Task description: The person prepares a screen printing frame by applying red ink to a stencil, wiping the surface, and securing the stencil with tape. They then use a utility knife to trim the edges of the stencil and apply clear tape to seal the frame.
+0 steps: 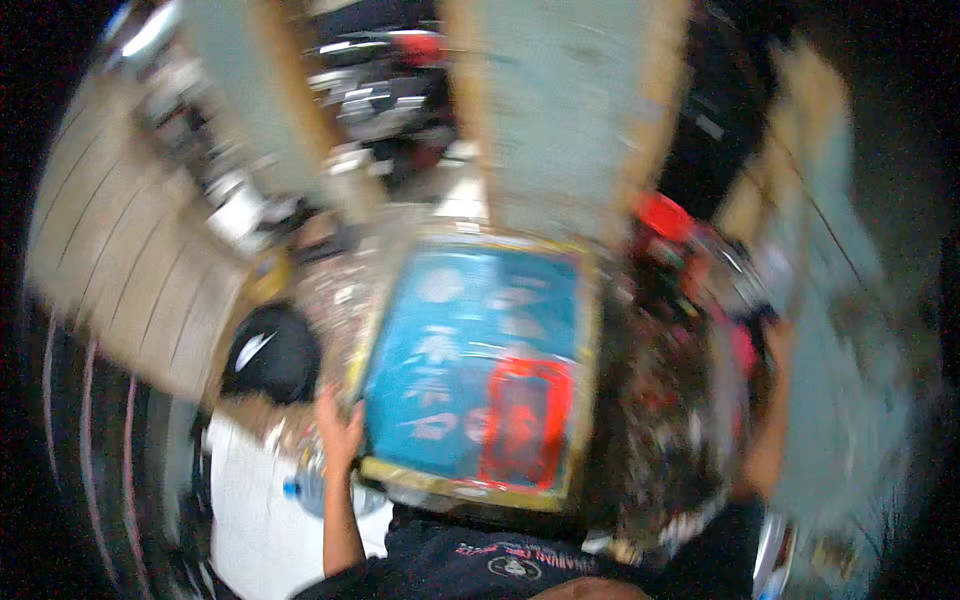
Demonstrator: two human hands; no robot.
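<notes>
A tilt-free view is hard to judge in this blurred picture, but a rectangular screen-printing frame (585,300) with yellowish edges and blue mesh (420,380) lies in the middle, pale shapes on it and a bright red patch (530,375) at lower right. My left hand (338,425) is at the frame's left edge, fingers apart; whether it touches the edge is unclear. My right hand (775,350) reaches out at the right beside a blurred pile of dark, red and silvery items (720,270); its fingers are smeared, so what it holds, if anything, cannot be made out.
A black cap (268,350) lies left of the frame, above a white board (245,470) and a clear blue-capped bottle (325,490). A red round object (662,215) is at back right. Pale boards (560,100) stretch away, with dark clutter (380,100) between them.
</notes>
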